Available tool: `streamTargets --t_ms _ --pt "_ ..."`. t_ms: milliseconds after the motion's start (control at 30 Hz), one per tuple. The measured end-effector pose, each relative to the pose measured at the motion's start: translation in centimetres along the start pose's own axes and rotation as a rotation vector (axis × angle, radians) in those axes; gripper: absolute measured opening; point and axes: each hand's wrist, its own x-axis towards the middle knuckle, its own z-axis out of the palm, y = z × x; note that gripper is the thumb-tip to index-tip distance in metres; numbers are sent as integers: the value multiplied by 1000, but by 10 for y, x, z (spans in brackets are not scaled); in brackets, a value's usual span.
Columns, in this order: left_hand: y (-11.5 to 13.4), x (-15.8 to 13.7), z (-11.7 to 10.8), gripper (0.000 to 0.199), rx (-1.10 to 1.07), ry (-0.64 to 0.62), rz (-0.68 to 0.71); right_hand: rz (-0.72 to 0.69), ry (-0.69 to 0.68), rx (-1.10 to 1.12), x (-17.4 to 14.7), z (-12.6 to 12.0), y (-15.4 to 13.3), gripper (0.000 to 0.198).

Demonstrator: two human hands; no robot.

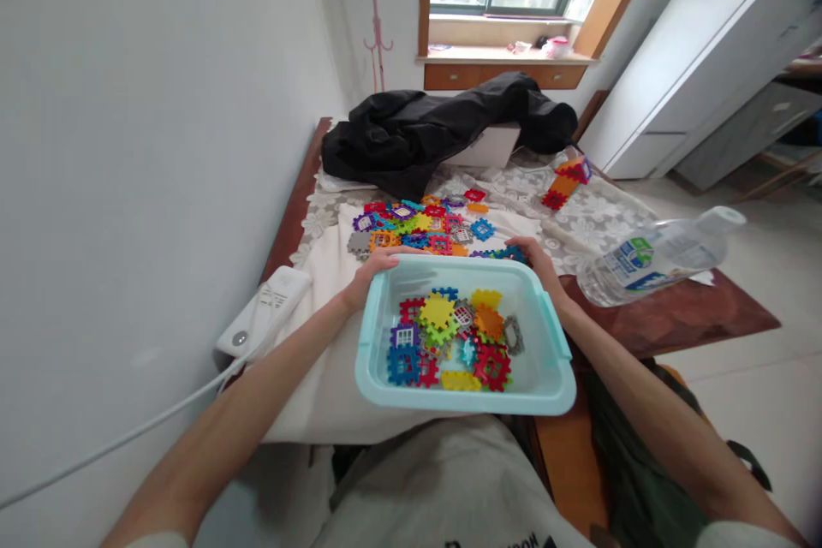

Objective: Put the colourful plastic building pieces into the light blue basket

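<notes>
One pale-blue basin (466, 403), long axis crosswise, is held before the torso (449, 479), far-left corner gripped by the left hand (374, 267); what is gripped by the right hand (540, 264), far-right, cannot be told.

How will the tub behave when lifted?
The tub is probably light: it looks plastic and only partly filled. It should stay fairly stiff, given its thick rim. The colourful pieces look loose, so they'd likely slide if it tilts.

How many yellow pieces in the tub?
3 clearly visible in the tub: a middle yellow piece on top, a far yellow piece and a near yellow piece. Others may be hidden underneath.
</notes>
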Motion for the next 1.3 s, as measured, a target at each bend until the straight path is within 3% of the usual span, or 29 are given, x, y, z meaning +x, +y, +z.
streamTargets --t_ms 200,300,400,500,567,733,900,1067,1133,1267,1300 --pt "0 2 -2 47 28 -10 11 14 101 147 7 -1 13 37" --pt "-3 1 -3 40 47 56 25 30 191 277 17 -8 12 34" --pt "-6 -2 -3 32 63 172 45 -14 252 372 30 -17 -5 32" --pt "-7 -3 -3 31 47 204 48 -158 234 415 41 -25 -39 31" --pt "-8 -2 -4 31 40 214 43 -248 125 404 45 -27 -65 31" --pt "-11 0 -8 38 16 208 -4 -433 -562 200 51 -16 -115 21" --pt "-8 -2 -7 38 68 218 11 -523 -708 78 48 -6 -137 22" --pt "-7 -2 -6 35 116 294 31 -529 -912 236 46 -14 -148 55" --pt "-7 -2 -6 31 137 306 54 -507 -796 303 54 -17 -135 54" --pt "-5 -2 -6 25 199 274 110 -322 -278 242 78 -4 -73 51" --pt "-4 -2 -6 25 203 277 118 -289 -241 160 82 5 -54 52"
